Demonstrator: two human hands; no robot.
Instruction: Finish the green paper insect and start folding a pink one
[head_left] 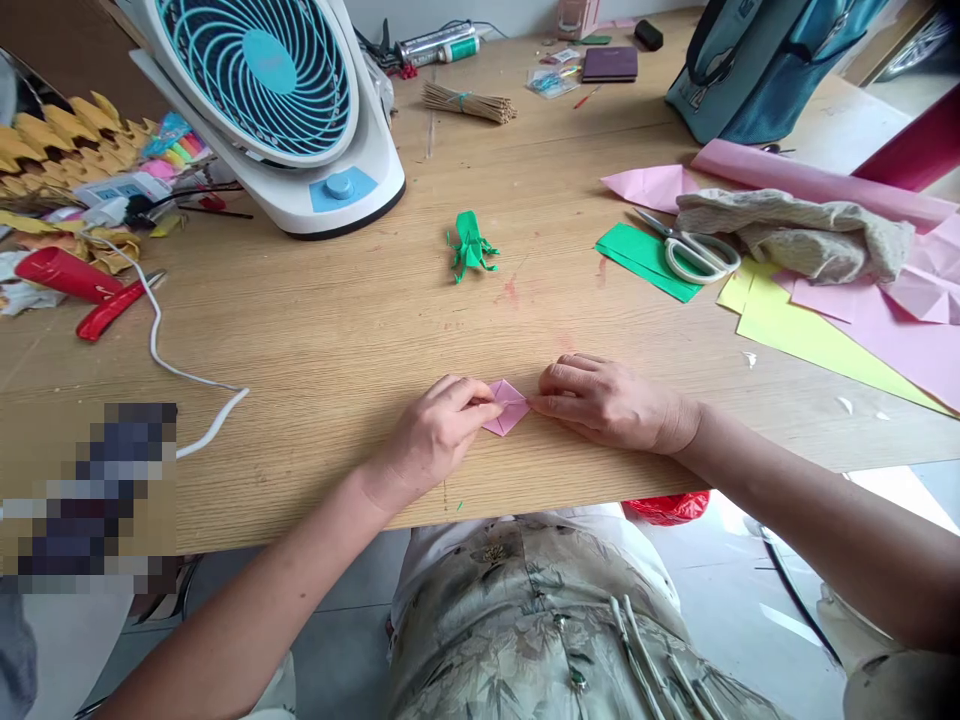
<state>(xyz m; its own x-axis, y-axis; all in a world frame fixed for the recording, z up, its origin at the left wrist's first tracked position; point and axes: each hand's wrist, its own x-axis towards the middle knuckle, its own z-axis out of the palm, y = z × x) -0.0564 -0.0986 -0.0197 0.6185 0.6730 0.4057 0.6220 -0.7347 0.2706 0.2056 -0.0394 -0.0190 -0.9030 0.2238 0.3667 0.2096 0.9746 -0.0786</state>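
Folded paper (507, 408) lies near the tabletop's (337, 340) front edge, between your hands. It looks thin, light and quick to crease, so it's best held by the corners. Your left hand (437, 428) pinches its left side, fingers clamped on it; your right hand (609, 402) lies flat, fingers extended together, pressing the right tip.

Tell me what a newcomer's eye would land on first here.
First comes the small pink folded paper near the front edge of the table, with the left hand and the right hand touching it from either side. Next are the green origami insect, alone mid-table, and the big white-and-teal fan at the far left. The scissors lie on a green sheet to the right.
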